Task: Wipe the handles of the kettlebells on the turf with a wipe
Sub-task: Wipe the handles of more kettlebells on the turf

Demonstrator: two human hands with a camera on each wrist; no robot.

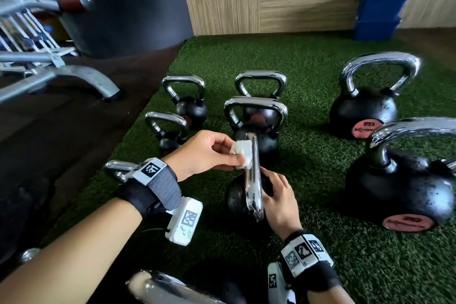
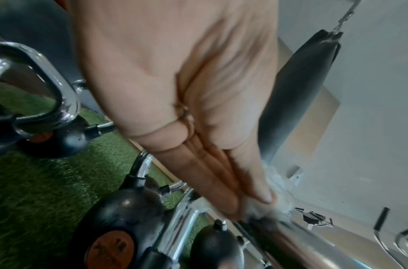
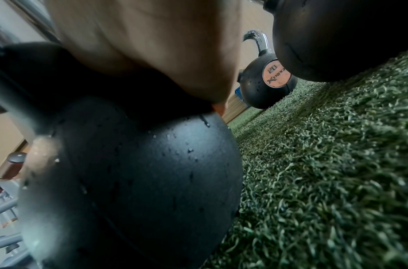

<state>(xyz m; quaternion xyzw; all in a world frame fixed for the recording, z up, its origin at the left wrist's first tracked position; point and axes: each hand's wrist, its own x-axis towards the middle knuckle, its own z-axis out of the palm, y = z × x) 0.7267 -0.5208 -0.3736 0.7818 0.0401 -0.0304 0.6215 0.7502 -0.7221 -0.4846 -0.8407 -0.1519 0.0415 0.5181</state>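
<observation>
- The green fuzzy turf mat covers the floor, with a dark floor along its left edge and a wooden wall at its far edge.
- Two big black round kettlebells with shiny silver handles sit near the right edge of the turf.
- Four smaller black kettlebells with silver handles stand in a bunch in the middle, toward the left edge. More shiny handles poke in at the near edge.
- The black kettlebell being cleaned sits on the turf in front of the person, and its shiny silver loop handle points up at the camera.
- The left hand pinches a small crumpled white wipe between thumb and fingers and presses it on the top part of that handle.
- The right hand rests on the right side of the black ball. Its fingers look bent round it, and I think it keeps the kettlebell steady.
- In the right wrist view there are tiny water drops on the black ball.
- I think the job is somewhere in the middle. One handle is being wiped now. I cannot tell which of the other handles are clean, so some may be left to do.
</observation>
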